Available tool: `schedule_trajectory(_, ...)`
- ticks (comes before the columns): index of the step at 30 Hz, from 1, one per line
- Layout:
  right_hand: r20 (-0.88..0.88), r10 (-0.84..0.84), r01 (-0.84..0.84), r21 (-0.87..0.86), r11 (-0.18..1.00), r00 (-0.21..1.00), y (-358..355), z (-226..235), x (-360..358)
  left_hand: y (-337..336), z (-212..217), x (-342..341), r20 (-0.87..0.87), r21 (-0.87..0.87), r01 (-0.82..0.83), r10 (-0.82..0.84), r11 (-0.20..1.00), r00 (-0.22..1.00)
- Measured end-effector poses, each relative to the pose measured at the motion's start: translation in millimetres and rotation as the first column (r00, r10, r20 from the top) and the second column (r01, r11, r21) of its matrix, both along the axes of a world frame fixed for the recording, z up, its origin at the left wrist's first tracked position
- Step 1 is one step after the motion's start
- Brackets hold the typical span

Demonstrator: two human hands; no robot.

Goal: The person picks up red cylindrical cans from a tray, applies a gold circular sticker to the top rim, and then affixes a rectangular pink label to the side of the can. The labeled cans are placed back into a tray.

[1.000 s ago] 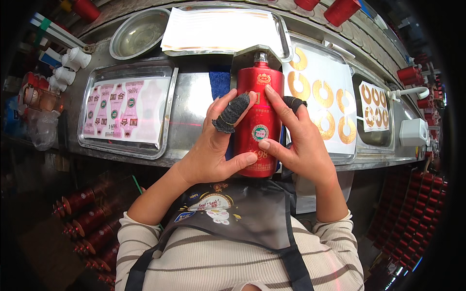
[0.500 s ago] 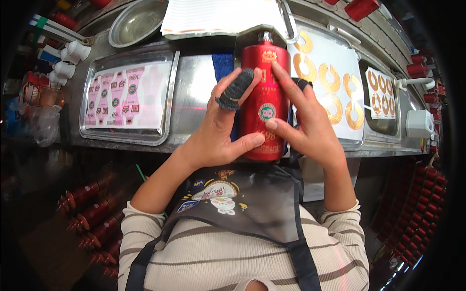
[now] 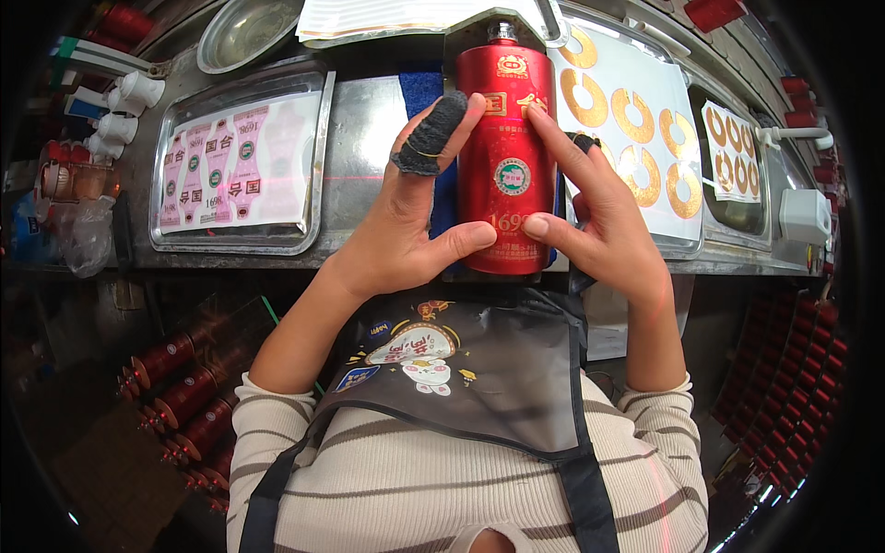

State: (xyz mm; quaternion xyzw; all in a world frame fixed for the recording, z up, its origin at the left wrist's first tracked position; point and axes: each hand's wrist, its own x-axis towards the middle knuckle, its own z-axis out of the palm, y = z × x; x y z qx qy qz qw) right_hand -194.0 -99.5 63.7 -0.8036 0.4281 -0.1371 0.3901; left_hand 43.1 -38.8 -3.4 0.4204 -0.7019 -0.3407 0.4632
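Note:
A red bottle (image 3: pixel 502 166) with gold lettering, a round green-and-white emblem and a clear-topped neck lies in front of me, its neck pointing away. My left hand (image 3: pixel 401 207) is along its left side, thumb resting on the lower front and fingers at the edge. A black fabric finger cover (image 3: pixel 433 134), tied with a band, is on one of its fingers. My right hand (image 3: pixel 608 221) grips the right side, with index fingertip and thumb on the front; another dark finger cover partly shows there. The bottle's underside is hidden, with blue cloth (image 3: pixel 421 89) visible beside it.
At left, a metal tray (image 3: pixel 318 198) holds pink-and-white label sheets (image 3: pixel 221 170). Gold ring-shaped labels (image 3: pixel 633 114) lie on a white sheet at right, beside another tray with similar labels (image 3: pixel 733 175). A metal bowl (image 3: pixel 210 46) stands far left. Red bottles (image 3: pixel 175 355) stand below the bench.
The bottle and both hands sit slightly higher in the view, and the view itself has shifted. My fingers have spread a little, uncovering more gold lettering on the bottle's front.

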Motion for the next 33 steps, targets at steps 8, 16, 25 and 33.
schedule_trajectory(8,0.036,0.032,-0.035,0.079,0.996,0.999,0,-9,-11,3,-4,2,-0.024,0.036,0.017,-0.016,0.999,1.0)
schedule_trajectory(16,0.077,0.032,-0.043,0.142,0.989,0.997,0,-8,-9,3,-4,2,-0.027,0.03,0.012,-0.011,0.999,1.0)
schedule_trajectory(25,0.139,0.028,-0.055,0.189,0.98,0.99,3,-7,-7,4,-2,5,0.055,0.021,-0.013,0.012,1.0,0.998)
schedule_trajectory(33,0.224,-0.057,-0.023,0.341,0.94,0.973,7,-3,-4,8,-4,8,0.104,0.011,-0.02,0.019,1.0,0.994)
